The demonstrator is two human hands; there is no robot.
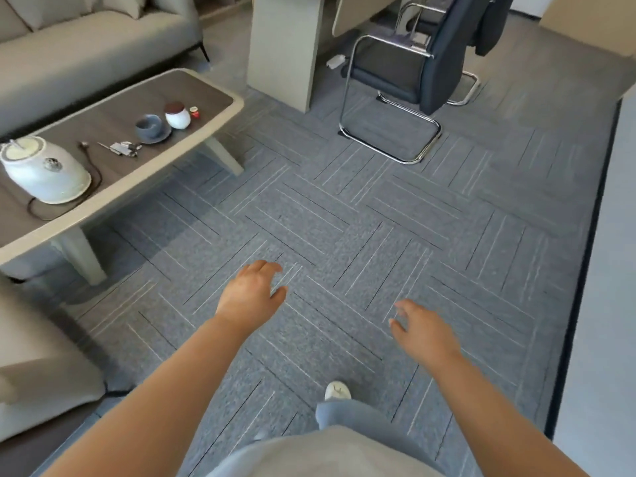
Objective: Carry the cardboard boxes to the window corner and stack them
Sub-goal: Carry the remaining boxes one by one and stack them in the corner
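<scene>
Both arms reach forward over the grey carpet. My left hand (253,292) hangs in the air with loose fingers and holds nothing. My right hand (421,330) is a little lower and to the right, fingers spread and relaxed, also empty. A tan cardboard surface (592,22) shows at the top right corner, cut off by the frame edge; I cannot tell if it is one of the boxes. One foot in a white shoe (338,390) steps forward below the hands.
A low coffee table (206,122) with a white kettle (43,170), a cup and a jar stands at left, a grey sofa (86,46) behind it. A black cantilever chair (406,77) and a desk panel (282,53) are ahead. A wall (609,270) runs along the right.
</scene>
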